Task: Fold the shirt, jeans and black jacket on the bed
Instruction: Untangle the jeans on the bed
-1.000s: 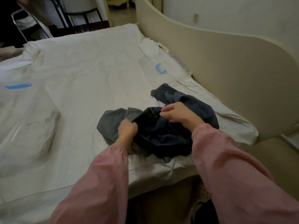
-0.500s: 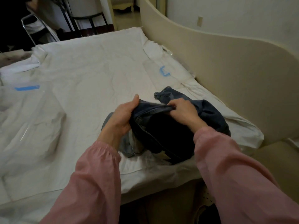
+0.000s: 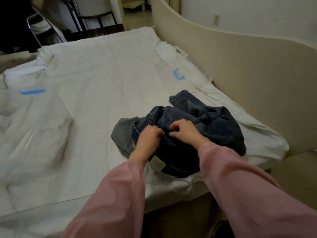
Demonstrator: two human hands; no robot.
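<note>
Dark blue jeans (image 3: 212, 121) lie crumpled in a heap near the bed's near right corner. A grey garment (image 3: 122, 134) pokes out flat from under their left side. My left hand (image 3: 148, 139) and my right hand (image 3: 186, 132) sit close together on top of the heap, fingers curled and pinching the denim between them. Both arms wear pink sleeves. A pale label (image 3: 158, 163) shows at the heap's near edge. I see no black jacket.
The bed's white sheet (image 3: 103, 83) spreads wide to the left and back, with blue tape marks (image 3: 32, 91) (image 3: 178, 76). A clear plastic bag (image 3: 34, 127) lies at the left. A cream curved headboard (image 3: 240, 69) bounds the right side. Chairs (image 3: 42, 30) stand beyond the far edge.
My hands had lifted the jeans' waistband off the bed; now the jeans are back down and both hands have come together on top of the heap.
</note>
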